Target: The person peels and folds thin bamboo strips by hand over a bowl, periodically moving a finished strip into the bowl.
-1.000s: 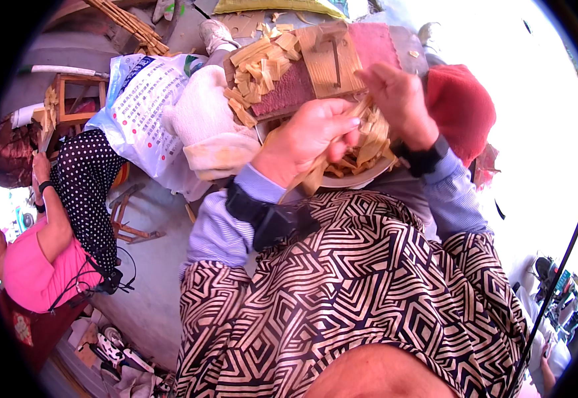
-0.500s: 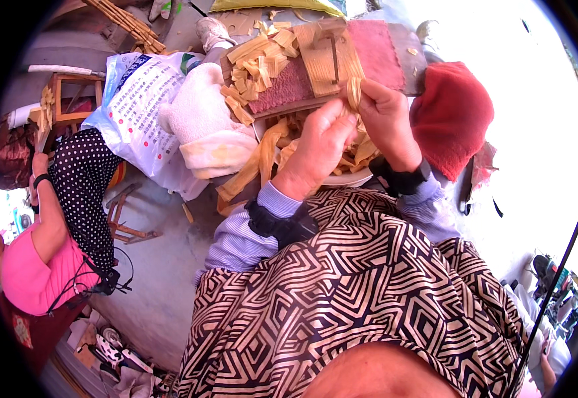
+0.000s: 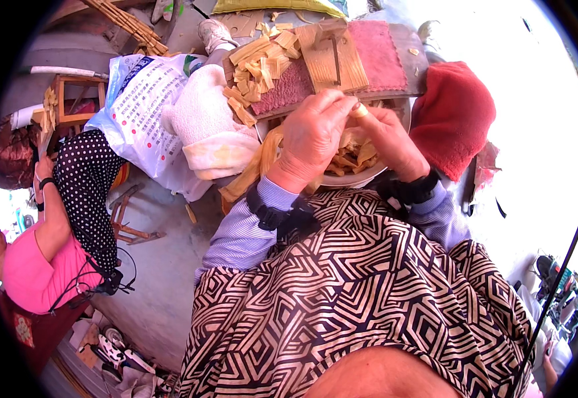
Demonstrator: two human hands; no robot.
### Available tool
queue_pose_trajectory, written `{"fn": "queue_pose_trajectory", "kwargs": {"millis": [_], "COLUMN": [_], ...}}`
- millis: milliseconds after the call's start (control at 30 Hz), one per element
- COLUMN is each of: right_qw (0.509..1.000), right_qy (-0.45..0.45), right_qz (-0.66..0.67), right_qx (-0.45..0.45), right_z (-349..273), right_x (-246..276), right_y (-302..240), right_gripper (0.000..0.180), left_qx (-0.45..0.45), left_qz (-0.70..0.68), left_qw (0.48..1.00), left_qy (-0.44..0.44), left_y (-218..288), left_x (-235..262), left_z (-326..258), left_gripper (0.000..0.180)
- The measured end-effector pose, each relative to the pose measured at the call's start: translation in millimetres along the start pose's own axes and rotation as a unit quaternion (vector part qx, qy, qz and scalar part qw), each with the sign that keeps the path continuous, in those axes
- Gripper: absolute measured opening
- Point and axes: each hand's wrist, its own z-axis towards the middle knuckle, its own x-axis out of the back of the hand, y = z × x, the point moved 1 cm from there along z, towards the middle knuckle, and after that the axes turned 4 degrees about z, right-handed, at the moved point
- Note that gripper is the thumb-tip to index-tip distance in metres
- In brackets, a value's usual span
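Over a white bowl [image 3: 342,180], both hands met fingertip to fingertip. Left hand [image 3: 312,136] had its fingers curled narrow, knuckles up, tips pinched toward the right thumb. Right hand [image 3: 385,139] was likewise closed to a narrow pinch, gripping a small pale strip [image 3: 361,111] at the thumb tip. Whether the left fingers also gripped that strip could not be told; the knuckles hid the contact. More tan strips [image 3: 355,156] lay in the bowl beneath the fingers, mostly covered by both hands. Just beyond the fingertips stood a wooden board [image 3: 332,56] on a reddish mat [image 3: 382,50], with cut pieces [image 3: 262,66] heaped to its left. A red cloth [image 3: 451,116] lay right of the right wrist, a white sack [image 3: 140,109] well left. Another person [image 3: 70,219] sat at far left on bare concrete ground [image 3: 163,278], partly cut off by the rim.
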Motion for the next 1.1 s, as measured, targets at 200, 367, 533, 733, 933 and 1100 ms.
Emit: {"fn": "queue_pose_trajectory", "kwargs": {"millis": [200, 367, 533, 733, 933, 1100], "right_qw": [0.973, 0.945, 0.912, 0.963, 0.842, 0.754], "right_qy": [-0.069, 0.108, 0.18, 0.104, 0.005, -0.038], "right_qz": [0.219, -0.18, -0.068, -0.028, -0.428, -0.447], "right_qx": [0.019, 0.25, 0.362, 0.246, 0.328, 0.48], "right_z": [3, -1, 9, 3, -5, 7], "right_x": [-4, -11, 9, 17, 16, 63], "right_y": [-1, -18, -8, -5, -38, -40], "right_gripper": [0.02, 0.014, 0.008, 0.018, 0.037, 0.009], "left_qx": [0.023, 0.141, 0.269, 0.171, 0.068, 0.111], "left_qz": [-0.117, -0.033, -0.26, -0.073, 0.07, 0.063], "left_qw": [0.993, 0.989, 0.927, 0.982, 0.995, 0.992], "left_qy": [0.025, -0.002, -0.035, -0.03, 0.011, 0.003], "left_y": [4, 12, 0, -9, -2, -21], "left_x": [-8, -8, -16, 7, 17, 38], "left_z": [-2, 13, -4, -32, -23, -20], "left_gripper": [0.026, 0.019, 0.023, 0.014, 0.004, 0.008]}}
